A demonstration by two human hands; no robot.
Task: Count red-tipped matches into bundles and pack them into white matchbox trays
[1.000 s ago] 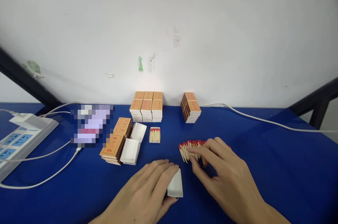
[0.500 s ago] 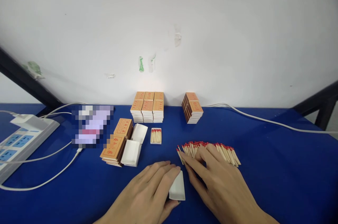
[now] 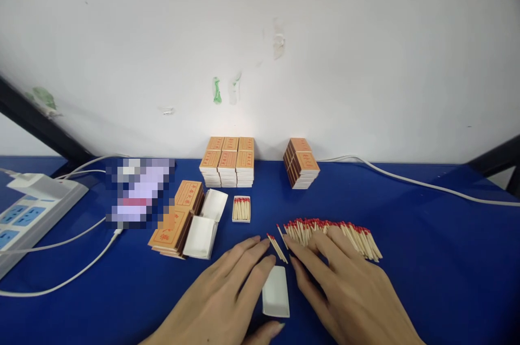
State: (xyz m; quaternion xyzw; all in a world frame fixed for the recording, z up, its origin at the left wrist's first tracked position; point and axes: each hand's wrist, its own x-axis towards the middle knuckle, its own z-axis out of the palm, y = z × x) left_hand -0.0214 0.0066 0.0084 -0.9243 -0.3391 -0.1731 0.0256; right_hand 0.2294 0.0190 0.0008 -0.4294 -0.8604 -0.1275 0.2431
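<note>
An empty white matchbox tray lies on the blue table between my hands. Curved over its left side, my left hand has its fingers apart, the index finger by the tray's upper left corner and the thumb below. A few loose red-tipped matches lie just above the tray, close to the left fingertips. My right hand rests over the near side of a wide pile of matches. Its fingers are spread, with the index fingertip at a single match on the pile's left edge. Part of the pile is hidden under that hand.
A tray filled with matches sits beyond my hands. Left of it are empty white trays and stacked orange matchbox sleeves. More matchboxes and a smaller stack stand by the wall. A power strip with cables lies left.
A few matches now lie separate from the pile, between my hands. My left thumb has come away from the tray's near edge, and the tray shows more fully.
</note>
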